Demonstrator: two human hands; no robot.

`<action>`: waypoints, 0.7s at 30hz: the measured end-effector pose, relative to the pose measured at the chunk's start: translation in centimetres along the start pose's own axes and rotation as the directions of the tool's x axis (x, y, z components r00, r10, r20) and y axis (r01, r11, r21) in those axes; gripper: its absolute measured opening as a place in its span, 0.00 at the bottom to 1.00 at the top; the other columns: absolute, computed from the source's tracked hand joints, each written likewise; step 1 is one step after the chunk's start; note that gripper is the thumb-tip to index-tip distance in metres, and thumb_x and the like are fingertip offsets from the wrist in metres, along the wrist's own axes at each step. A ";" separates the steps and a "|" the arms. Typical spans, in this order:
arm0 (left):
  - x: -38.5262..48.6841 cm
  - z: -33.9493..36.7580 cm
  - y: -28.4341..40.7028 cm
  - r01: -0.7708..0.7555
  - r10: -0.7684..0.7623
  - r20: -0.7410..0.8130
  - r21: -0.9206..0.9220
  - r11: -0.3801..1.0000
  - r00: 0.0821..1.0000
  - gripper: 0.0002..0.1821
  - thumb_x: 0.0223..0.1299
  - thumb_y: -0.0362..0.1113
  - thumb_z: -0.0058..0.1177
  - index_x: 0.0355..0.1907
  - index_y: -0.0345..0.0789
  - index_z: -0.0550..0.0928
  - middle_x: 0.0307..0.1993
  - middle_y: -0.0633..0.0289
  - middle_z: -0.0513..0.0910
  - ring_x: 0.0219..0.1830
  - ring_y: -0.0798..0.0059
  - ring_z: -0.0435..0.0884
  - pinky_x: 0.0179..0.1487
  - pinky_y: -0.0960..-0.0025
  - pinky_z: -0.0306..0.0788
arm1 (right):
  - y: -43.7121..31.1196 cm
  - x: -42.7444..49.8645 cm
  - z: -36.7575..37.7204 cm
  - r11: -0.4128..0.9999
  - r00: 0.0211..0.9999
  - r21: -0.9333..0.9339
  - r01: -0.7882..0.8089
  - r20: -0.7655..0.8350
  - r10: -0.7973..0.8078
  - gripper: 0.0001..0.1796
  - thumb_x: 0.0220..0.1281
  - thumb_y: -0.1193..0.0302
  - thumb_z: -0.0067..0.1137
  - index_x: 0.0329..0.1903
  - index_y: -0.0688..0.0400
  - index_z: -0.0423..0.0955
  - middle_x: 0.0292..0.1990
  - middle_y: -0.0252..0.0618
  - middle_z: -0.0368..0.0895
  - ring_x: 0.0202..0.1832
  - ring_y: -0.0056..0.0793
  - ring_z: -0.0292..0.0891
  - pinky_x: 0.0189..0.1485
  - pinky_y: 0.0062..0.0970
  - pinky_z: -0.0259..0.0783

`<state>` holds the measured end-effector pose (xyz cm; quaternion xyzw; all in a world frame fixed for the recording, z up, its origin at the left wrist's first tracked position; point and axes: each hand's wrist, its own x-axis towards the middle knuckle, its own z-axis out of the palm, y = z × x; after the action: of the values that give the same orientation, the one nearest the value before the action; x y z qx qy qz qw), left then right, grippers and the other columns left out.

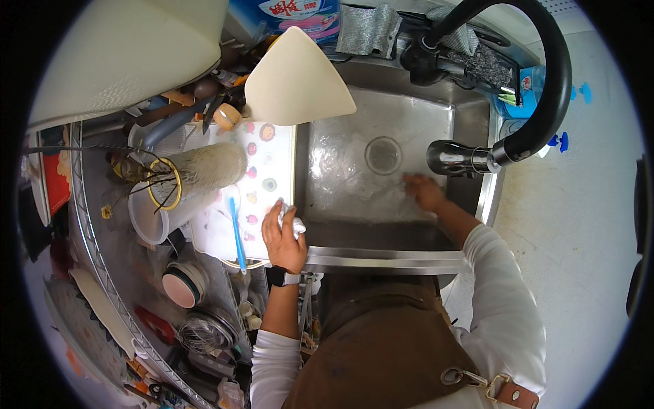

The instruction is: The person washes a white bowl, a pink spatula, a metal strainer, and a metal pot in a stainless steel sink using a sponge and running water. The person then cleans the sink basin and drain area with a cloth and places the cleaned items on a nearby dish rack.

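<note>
My left hand [284, 237] holds a crumpled white cloth or tissue [298, 225] at the right edge of a patterned white tray or mat [259, 194], beside the sink. A blue-handled brush or spatula [237, 235] lies on the mat, left of that hand. Over the stainless steel sink basin [347, 199], my right hand [424, 191] is blurred, with no object visible in it. It is below the metal spray head of the black faucet [460, 157] and to the lower right of the round drain [383, 155].
A cream triangular board or scraper [299, 82] overhangs the basin's upper left. Left of the mat's middle lies a ribbed glass vase [209, 163] with dry twigs. A plastic cup [149, 213] and a wire rack [97, 255] with bowls and whisks are farther left. Blue soap bottles [529, 92] stand upper right.
</note>
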<state>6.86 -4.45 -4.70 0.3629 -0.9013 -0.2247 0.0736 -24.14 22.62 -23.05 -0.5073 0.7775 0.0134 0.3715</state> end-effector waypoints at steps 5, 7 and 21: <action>0.0 -0.1 0.2 0.015 -0.015 0.004 0.001 1.000 1.000 0.30 0.43 0.21 0.53 0.55 0.37 0.74 0.63 0.51 0.66 0.65 0.49 0.62 0.68 0.52 0.55 | 0.9 10.1 -7.1 0.881 0.767 0.133 -0.453 -0.446 0.462 0.29 0.55 0.73 0.53 0.62 0.42 0.65 0.63 0.50 0.61 0.64 0.54 0.59 0.64 0.45 0.61; 0.1 0.0 0.1 0.013 -0.013 0.004 0.001 1.000 1.000 0.32 0.41 0.21 0.57 0.55 0.38 0.74 0.64 0.53 0.65 0.65 0.49 0.61 0.69 0.50 0.54 | -3.1 16.2 -9.0 0.761 0.636 0.281 -0.584 -0.424 0.645 0.31 0.52 0.67 0.55 0.63 0.37 0.64 0.65 0.53 0.56 0.67 0.58 0.53 0.65 0.54 0.56; 0.0 0.0 0.0 0.004 -0.003 0.011 -0.017 1.000 1.000 0.32 0.40 0.22 0.57 0.55 0.39 0.73 0.63 0.53 0.66 0.65 0.48 0.61 0.68 0.49 0.54 | -7.3 0.3 2.5 0.917 0.927 -0.133 0.376 0.064 -0.370 0.27 0.50 0.69 0.55 0.57 0.47 0.73 0.63 0.41 0.65 0.69 0.45 0.56 0.72 0.52 0.48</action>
<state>6.88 -4.50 -4.68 0.3626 -0.8991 -0.2344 0.0716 -17.01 19.81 -22.43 -0.6710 0.6566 0.0076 0.3443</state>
